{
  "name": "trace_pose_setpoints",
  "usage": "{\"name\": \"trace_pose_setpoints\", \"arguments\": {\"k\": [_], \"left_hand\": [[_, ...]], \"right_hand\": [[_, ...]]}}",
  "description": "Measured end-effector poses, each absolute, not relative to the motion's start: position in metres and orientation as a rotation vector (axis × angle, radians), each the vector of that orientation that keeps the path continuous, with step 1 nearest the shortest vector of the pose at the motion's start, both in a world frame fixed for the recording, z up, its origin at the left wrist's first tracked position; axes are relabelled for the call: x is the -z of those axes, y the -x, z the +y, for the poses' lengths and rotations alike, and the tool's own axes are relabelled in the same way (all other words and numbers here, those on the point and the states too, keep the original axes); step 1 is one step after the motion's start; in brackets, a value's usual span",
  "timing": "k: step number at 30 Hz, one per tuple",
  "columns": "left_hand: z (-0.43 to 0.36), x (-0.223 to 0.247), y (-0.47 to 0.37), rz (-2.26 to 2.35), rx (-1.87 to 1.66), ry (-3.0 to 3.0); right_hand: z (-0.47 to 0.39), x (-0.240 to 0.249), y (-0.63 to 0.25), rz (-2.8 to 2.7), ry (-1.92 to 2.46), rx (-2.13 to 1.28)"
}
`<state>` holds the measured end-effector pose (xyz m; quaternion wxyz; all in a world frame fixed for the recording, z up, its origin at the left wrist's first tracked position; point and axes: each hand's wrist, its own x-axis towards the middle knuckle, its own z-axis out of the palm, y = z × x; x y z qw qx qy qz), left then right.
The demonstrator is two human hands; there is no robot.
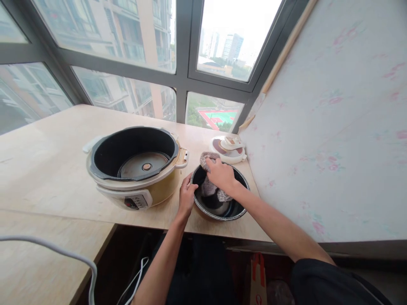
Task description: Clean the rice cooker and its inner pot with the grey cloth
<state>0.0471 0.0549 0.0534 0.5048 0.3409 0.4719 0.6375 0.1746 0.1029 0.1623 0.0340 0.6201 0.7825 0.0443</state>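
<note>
A round dark inner pot (233,212) sits near the front edge of the wooden counter. My left hand (187,192) grips its rim on the left side, thumb over the edge. My right hand (220,173) is closed on a grey-brown patterned cloth (209,159) at the pot's far left rim; more of the cloth hangs down inside the pot. To the left stands the cooker body (136,169), open on top, with its black interior and a metal plate at the bottom showing.
The cooker's white lid (229,149) lies behind the pot, beside the flowered wall (330,127). Windows stand behind the wooden counter (47,169). A grey cable (63,250) crosses the lower left. Below the counter is a paper bag (258,279).
</note>
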Motion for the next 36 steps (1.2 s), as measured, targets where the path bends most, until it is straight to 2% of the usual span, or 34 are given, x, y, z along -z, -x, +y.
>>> {"name": "trace_pose_setpoints", "arguments": {"k": [4, 11, 13, 18, 20, 29, 36], "left_hand": [[0.055, -0.057, -0.049, 1.19, -1.579, -0.83], [0.055, -0.066, -0.051, 1.236, -1.591, -0.841], [0.054, -0.068, -0.052, 1.256, -1.594, -0.844], [0.051, -0.069, -0.055, 1.315, -1.603, -0.805], [0.049, -0.071, -0.056, 1.321, -1.609, -0.784], [0.046, -0.072, -0.058, 1.284, -1.609, -0.73], [0.046, -0.071, -0.058, 1.244, -1.64, -0.715]], "right_hand": [[0.111, -0.177, -0.204, 2.225, -1.971, -0.145], [0.089, -0.197, -0.256, 2.069, -1.936, 0.074], [0.079, -0.201, -0.267, 2.084, -1.867, 0.222], [0.057, -0.206, -0.283, 2.234, -1.584, 0.895], [0.048, -0.207, -0.279, 2.265, -1.594, 0.982], [0.037, -0.204, -0.199, 2.485, -1.369, 0.9], [0.09, -0.161, -0.192, 2.508, -1.279, 1.431]]}}
